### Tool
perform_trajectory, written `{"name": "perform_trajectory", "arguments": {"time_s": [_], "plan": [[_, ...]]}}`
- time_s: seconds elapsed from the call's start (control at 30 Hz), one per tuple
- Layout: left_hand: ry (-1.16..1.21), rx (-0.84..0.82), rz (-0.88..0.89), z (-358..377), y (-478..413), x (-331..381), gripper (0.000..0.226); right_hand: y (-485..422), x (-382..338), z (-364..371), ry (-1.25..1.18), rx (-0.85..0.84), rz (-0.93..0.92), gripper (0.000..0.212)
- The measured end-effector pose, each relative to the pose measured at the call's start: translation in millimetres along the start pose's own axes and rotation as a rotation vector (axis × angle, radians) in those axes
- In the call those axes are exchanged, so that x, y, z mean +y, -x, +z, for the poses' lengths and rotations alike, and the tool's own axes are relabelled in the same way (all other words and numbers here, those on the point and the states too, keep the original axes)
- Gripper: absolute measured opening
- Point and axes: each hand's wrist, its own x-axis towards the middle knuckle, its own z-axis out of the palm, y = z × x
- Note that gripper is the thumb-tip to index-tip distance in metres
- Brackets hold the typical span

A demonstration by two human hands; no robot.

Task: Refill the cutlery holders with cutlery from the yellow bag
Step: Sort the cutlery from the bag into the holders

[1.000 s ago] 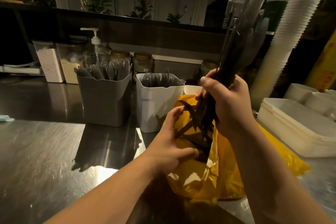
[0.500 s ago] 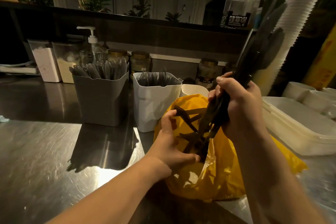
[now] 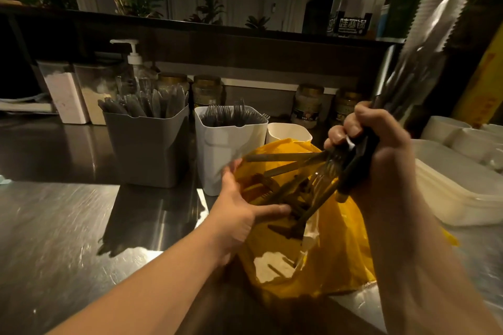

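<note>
A yellow plastic bag (image 3: 334,258) stands open on the steel counter with loose dark cutlery (image 3: 283,193) inside. My left hand (image 3: 239,212) holds the bag's left rim, thumb across the opening. My right hand (image 3: 378,160) grips a bundle of dark plastic cutlery (image 3: 402,90) that rises blurred up to the right, above the bag. Behind the bag stand a grey holder (image 3: 148,149) filled with wrapped cutlery, a white holder (image 3: 228,152) filled with forks, and a smaller white holder (image 3: 290,132) partly hidden by the bag.
White lidded containers (image 3: 460,193) sit at the right. A tall stack of white cups (image 3: 446,0) leans at the upper right. Jars (image 3: 307,106), a pump bottle (image 3: 136,68) and powder containers (image 3: 68,95) line the back wall. Bare steel counter (image 3: 54,226) stretches to the left.
My right hand has moved right and slightly down with the bundle, which now tilts further right. My left hand stays on the bag's rim. The view has shifted a little.
</note>
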Motion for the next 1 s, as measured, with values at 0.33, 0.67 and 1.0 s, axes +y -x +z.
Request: {"name": "perform_trajectory", "arguments": {"time_s": [0.33,0.67,1.0], "plan": [[-0.089,0.075,0.184,-2.7,6.7,-5.5,0.084,-2.6,21.8,-5.9,-0.083,0.119,0.170,0.014],[-0.587,0.130,0.341,7.8,6.1,-9.8,0.108,1.0,32.0,6.5,0.074,0.052,0.089,0.011],[-0.740,0.181,0.491,16.5,-2.9,-17.9,0.077,-1.9,21.6,28.8,0.183,0.114,-0.140,0.009]]}}
